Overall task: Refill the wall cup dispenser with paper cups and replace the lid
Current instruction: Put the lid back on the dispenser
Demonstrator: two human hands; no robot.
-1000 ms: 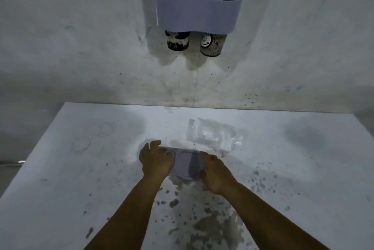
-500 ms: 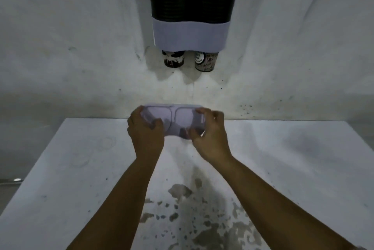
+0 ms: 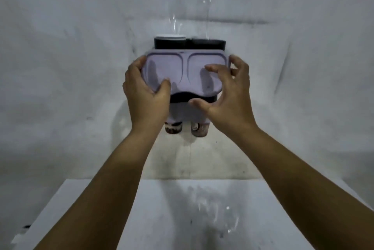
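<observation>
The wall cup dispenser (image 3: 208, 44) is a black twin tube fixed to the wall. A white cup rim (image 3: 171, 37) shows at the top of its left tube. Two printed paper cups (image 3: 173, 128) stick out below. The lilac double-dished lid (image 3: 166, 67) is tilted toward me in front of the tubes, just under their tops. My left hand (image 3: 143, 95) grips its left end, thumb on the top face. My right hand (image 3: 230, 104) curls round its right end, with a fingertip on top and the thumb under the front edge.
A white table (image 3: 162, 209) stands below against the wall. A crumpled clear plastic wrapper (image 3: 218, 213) lies on it right of centre. The grey wall (image 3: 60, 67) around the dispenser is bare.
Both hands picked the lid up off the table and raised it to the top of the dispenser. My view tilted up with it.
</observation>
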